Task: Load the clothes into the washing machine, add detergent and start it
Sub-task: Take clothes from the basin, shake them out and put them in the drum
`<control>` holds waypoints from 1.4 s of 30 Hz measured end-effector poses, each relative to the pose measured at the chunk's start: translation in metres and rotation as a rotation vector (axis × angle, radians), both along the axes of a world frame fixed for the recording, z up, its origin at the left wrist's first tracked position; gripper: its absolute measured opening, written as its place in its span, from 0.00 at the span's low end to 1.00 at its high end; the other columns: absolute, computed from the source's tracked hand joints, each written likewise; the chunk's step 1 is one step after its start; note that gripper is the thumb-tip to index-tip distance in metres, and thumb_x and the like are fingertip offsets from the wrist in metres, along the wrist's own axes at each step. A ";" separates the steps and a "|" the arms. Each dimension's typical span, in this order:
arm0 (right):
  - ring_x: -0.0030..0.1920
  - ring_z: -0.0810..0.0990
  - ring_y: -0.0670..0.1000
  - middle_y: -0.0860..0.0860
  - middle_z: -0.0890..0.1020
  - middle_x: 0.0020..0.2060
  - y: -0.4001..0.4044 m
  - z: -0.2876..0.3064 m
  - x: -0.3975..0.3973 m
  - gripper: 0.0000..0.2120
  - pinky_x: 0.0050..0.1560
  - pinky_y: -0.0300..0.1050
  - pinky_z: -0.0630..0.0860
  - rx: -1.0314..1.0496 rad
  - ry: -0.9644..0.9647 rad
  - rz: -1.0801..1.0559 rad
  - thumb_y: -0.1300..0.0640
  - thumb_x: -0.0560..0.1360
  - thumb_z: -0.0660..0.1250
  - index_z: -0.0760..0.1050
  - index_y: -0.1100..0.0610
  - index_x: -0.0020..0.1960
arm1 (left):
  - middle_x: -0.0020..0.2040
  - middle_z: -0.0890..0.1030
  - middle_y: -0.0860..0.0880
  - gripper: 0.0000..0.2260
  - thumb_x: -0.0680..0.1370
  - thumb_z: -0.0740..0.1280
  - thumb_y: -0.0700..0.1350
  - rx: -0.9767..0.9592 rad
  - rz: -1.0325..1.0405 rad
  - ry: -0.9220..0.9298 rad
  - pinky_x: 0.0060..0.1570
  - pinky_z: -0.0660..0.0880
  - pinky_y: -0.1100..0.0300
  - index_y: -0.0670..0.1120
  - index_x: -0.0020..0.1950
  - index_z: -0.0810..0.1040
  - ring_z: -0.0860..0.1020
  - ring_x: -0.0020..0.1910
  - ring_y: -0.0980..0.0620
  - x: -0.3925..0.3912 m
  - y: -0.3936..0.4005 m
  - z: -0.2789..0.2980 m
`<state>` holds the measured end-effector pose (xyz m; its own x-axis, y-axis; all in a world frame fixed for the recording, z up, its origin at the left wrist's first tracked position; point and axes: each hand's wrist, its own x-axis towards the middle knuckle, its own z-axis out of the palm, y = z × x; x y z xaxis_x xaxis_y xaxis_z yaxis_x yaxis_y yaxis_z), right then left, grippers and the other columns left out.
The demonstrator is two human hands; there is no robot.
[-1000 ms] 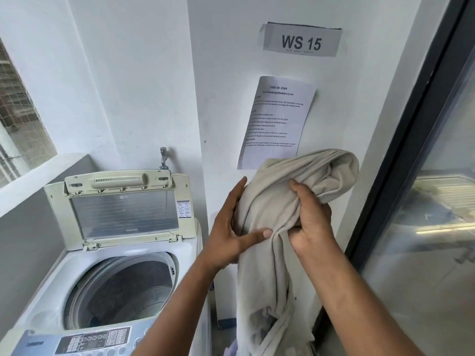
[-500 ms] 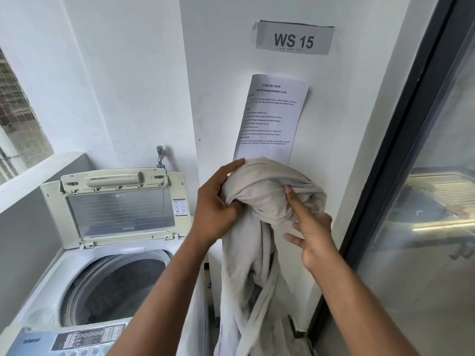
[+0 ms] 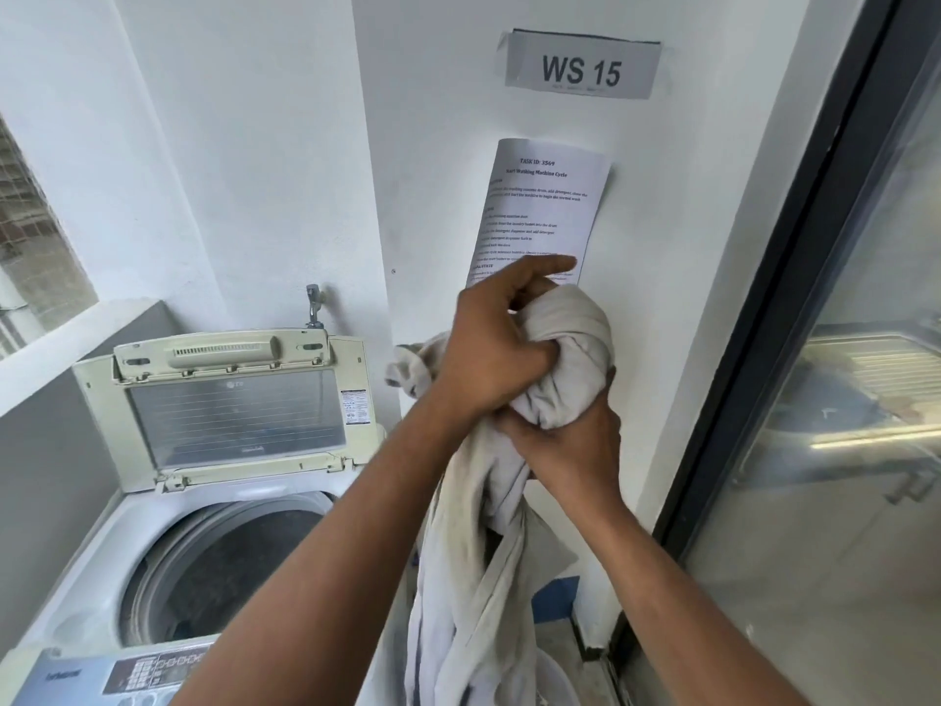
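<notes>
Left hand [image 3: 489, 359], right hand [image 3: 565, 445] grip garment [image 3: 473, 578] | drum [image 3: 214, 568] contents unclear

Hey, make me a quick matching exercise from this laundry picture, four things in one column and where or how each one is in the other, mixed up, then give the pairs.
Things:
1. washer lid
2. beige cloth
3. printed sheet
4. tap

States:
A. gripped by both hands
B. on the wall behind the washer
C. raised open
D. stuck on the wall under the WS 15 sign

Pairs: 1-C, 2-A, 3-D, 4-B

Laundry nook: top-loading washing machine [image 3: 168, 512], wall tap [image 3: 314, 303].
</notes>
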<state>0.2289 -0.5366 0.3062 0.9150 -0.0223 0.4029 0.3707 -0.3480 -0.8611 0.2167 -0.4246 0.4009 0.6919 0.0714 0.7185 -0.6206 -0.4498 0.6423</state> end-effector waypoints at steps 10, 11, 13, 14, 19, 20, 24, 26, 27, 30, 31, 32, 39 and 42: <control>0.54 0.86 0.48 0.45 0.86 0.53 -0.002 0.006 0.015 0.36 0.49 0.55 0.86 0.600 0.225 -0.182 0.40 0.56 0.82 0.78 0.48 0.62 | 0.79 0.69 0.49 0.44 0.72 0.82 0.43 0.037 0.094 0.062 0.76 0.69 0.52 0.42 0.82 0.62 0.69 0.78 0.53 -0.019 0.028 -0.070; 0.53 0.87 0.50 0.47 0.87 0.53 -0.003 0.008 0.019 0.34 0.44 0.55 0.86 0.720 0.304 -0.169 0.42 0.57 0.83 0.80 0.49 0.60 | 0.80 0.68 0.51 0.47 0.71 0.83 0.45 0.025 0.100 0.100 0.77 0.67 0.54 0.43 0.83 0.60 0.68 0.79 0.54 -0.023 0.028 -0.081; 0.49 0.87 0.52 0.50 0.87 0.50 -0.007 0.013 0.025 0.24 0.35 0.48 0.83 0.906 0.432 -0.148 0.50 0.63 0.84 0.82 0.52 0.56 | 0.81 0.66 0.52 0.50 0.70 0.84 0.46 -0.004 0.080 0.177 0.79 0.65 0.53 0.44 0.84 0.58 0.64 0.80 0.57 -0.030 0.026 -0.099; 0.46 0.86 0.52 0.51 0.87 0.49 -0.008 0.017 0.025 0.20 0.31 0.43 0.81 0.964 0.485 -0.140 0.54 0.66 0.82 0.82 0.54 0.55 | 0.82 0.65 0.53 0.52 0.69 0.85 0.46 -0.023 0.055 0.208 0.80 0.64 0.51 0.45 0.84 0.57 0.63 0.81 0.57 -0.032 0.024 -0.104; 0.39 0.83 0.50 0.54 0.85 0.48 -0.011 0.025 0.023 0.20 0.26 0.37 0.76 1.072 0.603 -0.095 0.56 0.70 0.80 0.80 0.58 0.60 | 0.86 0.54 0.52 0.66 0.60 0.88 0.43 0.033 -0.046 0.251 0.83 0.57 0.45 0.46 0.86 0.47 0.54 0.85 0.54 -0.034 0.027 -0.116; 0.38 0.84 0.50 0.53 0.86 0.48 -0.013 0.024 0.024 0.20 0.27 0.38 0.78 1.081 0.626 -0.087 0.55 0.70 0.81 0.81 0.57 0.58 | 0.86 0.52 0.52 0.70 0.58 0.89 0.44 0.054 -0.055 0.263 0.83 0.56 0.43 0.47 0.86 0.43 0.52 0.85 0.53 -0.034 0.030 -0.119; 0.49 0.88 0.54 0.54 0.88 0.52 -0.015 0.020 0.023 0.23 0.49 0.51 0.86 1.166 0.687 0.001 0.52 0.68 0.81 0.82 0.55 0.61 | 0.83 0.59 0.54 0.69 0.62 0.88 0.45 -0.079 -0.001 0.359 0.75 0.71 0.48 0.61 0.84 0.38 0.68 0.79 0.54 -0.037 0.035 -0.137; 0.49 0.88 0.53 0.54 0.89 0.50 -0.016 0.020 0.021 0.18 0.51 0.51 0.85 1.173 0.731 0.044 0.51 0.72 0.78 0.82 0.55 0.59 | 0.77 0.70 0.51 0.61 0.66 0.81 0.40 -0.175 0.076 0.342 0.59 0.80 0.57 0.64 0.84 0.43 0.81 0.64 0.55 -0.039 0.036 -0.137; 0.46 0.88 0.52 0.53 0.89 0.47 -0.017 0.019 0.019 0.13 0.48 0.50 0.86 1.167 0.762 0.078 0.51 0.74 0.77 0.83 0.55 0.55 | 0.73 0.74 0.49 0.57 0.67 0.78 0.37 -0.210 0.114 0.309 0.54 0.81 0.58 0.64 0.84 0.46 0.84 0.58 0.53 -0.038 0.037 -0.136; 0.35 0.88 0.51 0.52 0.88 0.36 -0.023 0.013 0.012 0.14 0.36 0.46 0.86 1.119 0.857 0.134 0.45 0.74 0.76 0.82 0.55 0.50 | 0.68 0.78 0.49 0.51 0.70 0.75 0.29 -0.282 0.138 0.223 0.56 0.82 0.53 0.59 0.84 0.55 0.84 0.58 0.50 -0.034 0.039 -0.125; 0.34 0.88 0.51 0.53 0.88 0.37 -0.025 0.010 0.010 0.19 0.35 0.46 0.85 1.077 0.891 0.133 0.41 0.72 0.76 0.82 0.56 0.52 | 0.68 0.78 0.52 0.49 0.71 0.74 0.28 -0.287 0.133 0.197 0.57 0.82 0.52 0.56 0.84 0.57 0.82 0.62 0.50 -0.034 0.039 -0.120; 0.36 0.88 0.52 0.54 0.88 0.38 -0.026 0.007 0.009 0.24 0.34 0.46 0.85 1.023 0.930 0.139 0.37 0.70 0.76 0.82 0.56 0.54 | 0.68 0.78 0.56 0.46 0.71 0.73 0.28 -0.293 0.126 0.173 0.58 0.82 0.52 0.53 0.84 0.59 0.80 0.65 0.51 -0.033 0.039 -0.116; 0.61 0.77 0.54 0.54 0.76 0.65 -0.033 -0.021 0.003 0.52 0.57 0.55 0.79 0.641 0.810 -0.038 0.32 0.57 0.82 0.67 0.54 0.72 | 0.62 0.83 0.43 0.37 0.71 0.70 0.30 -0.467 0.089 0.096 0.54 0.80 0.58 0.50 0.78 0.70 0.84 0.58 0.52 -0.030 0.044 -0.079; 0.66 0.78 0.51 0.48 0.77 0.69 -0.033 -0.032 0.005 0.48 0.66 0.51 0.75 0.487 0.452 0.029 0.49 0.62 0.81 0.67 0.55 0.78 | 0.60 0.84 0.42 0.34 0.70 0.72 0.39 -0.517 0.106 0.080 0.53 0.80 0.60 0.51 0.77 0.72 0.84 0.53 0.53 -0.023 0.042 -0.063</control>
<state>0.2334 -0.5692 0.2741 0.9945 -0.0778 -0.0705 -0.0605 0.1249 -0.9903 0.1937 -0.3825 0.3376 0.7128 0.4746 0.5164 -0.5288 -0.1200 0.8402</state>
